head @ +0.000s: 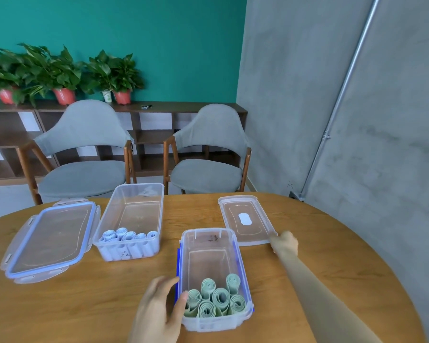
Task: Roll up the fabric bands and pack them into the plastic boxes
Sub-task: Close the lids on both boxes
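Note:
A clear plastic box stands near the table's front edge, with several rolled green bands upright at its near end. My left hand rests against this box's left wall, thumb on the rim. My right hand reaches to the near right corner of a clear lid lying flat beyond the box; the fingers curl at the lid's edge. A second clear box at centre left holds several rolled pale blue bands.
A blue-rimmed lid lies flat at the left of the round wooden table. Two grey chairs stand behind the table, in front of a low shelf with potted plants. A grey wall is on the right.

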Action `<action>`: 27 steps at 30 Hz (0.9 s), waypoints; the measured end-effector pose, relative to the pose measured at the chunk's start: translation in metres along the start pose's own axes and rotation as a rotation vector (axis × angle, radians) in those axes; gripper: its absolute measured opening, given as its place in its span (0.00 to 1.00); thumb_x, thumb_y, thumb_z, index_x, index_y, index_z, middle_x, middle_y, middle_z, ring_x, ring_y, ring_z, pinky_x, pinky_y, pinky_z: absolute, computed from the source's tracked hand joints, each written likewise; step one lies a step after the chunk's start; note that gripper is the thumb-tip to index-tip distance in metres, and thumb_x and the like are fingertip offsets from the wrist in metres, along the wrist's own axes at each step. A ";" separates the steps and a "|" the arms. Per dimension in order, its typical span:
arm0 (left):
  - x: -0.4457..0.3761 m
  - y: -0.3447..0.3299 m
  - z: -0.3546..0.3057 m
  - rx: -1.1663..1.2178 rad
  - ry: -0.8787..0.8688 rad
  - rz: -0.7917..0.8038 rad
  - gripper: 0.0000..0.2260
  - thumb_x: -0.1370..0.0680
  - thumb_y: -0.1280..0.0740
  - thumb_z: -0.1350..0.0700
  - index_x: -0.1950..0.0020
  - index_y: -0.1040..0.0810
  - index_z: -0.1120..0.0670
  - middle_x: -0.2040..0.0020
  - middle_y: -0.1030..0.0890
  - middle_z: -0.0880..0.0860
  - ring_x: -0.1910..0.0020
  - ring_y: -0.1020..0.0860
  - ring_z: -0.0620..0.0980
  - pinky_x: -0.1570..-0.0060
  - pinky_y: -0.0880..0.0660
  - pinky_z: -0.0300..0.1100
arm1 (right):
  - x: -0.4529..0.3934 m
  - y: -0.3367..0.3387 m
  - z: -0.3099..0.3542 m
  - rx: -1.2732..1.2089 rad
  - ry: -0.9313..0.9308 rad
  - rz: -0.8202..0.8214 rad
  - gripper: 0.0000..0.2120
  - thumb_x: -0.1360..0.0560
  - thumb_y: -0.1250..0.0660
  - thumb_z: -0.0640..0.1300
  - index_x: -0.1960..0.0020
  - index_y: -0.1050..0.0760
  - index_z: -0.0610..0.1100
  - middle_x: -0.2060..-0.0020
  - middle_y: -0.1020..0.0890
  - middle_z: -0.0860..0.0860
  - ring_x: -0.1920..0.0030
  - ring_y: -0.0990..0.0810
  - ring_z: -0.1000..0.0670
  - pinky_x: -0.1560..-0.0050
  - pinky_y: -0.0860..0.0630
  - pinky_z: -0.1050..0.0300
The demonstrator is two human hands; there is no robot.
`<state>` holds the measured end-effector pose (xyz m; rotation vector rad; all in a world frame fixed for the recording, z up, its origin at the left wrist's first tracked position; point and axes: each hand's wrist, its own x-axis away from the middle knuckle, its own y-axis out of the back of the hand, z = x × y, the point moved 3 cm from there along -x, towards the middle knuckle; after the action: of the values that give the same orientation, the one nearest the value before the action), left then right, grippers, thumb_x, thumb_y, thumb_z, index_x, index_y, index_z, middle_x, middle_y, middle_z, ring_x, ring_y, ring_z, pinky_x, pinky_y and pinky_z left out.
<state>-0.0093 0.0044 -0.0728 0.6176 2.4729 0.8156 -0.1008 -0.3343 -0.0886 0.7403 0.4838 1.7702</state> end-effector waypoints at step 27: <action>-0.047 -0.008 -0.162 0.850 0.320 0.273 0.33 0.26 0.31 0.43 0.26 0.39 0.52 0.29 0.31 0.50 0.33 0.29 0.50 0.34 0.31 0.51 | 0.227 0.075 0.035 -0.032 1.204 -0.326 0.11 0.23 0.40 0.45 0.49 0.20 0.43 0.63 0.19 0.52 0.64 0.24 0.59 0.63 0.30 0.72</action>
<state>-0.0631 -0.0968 0.0517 1.2021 3.0389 -0.1288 -0.1744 -0.1433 0.0400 -0.5126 1.2659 1.7371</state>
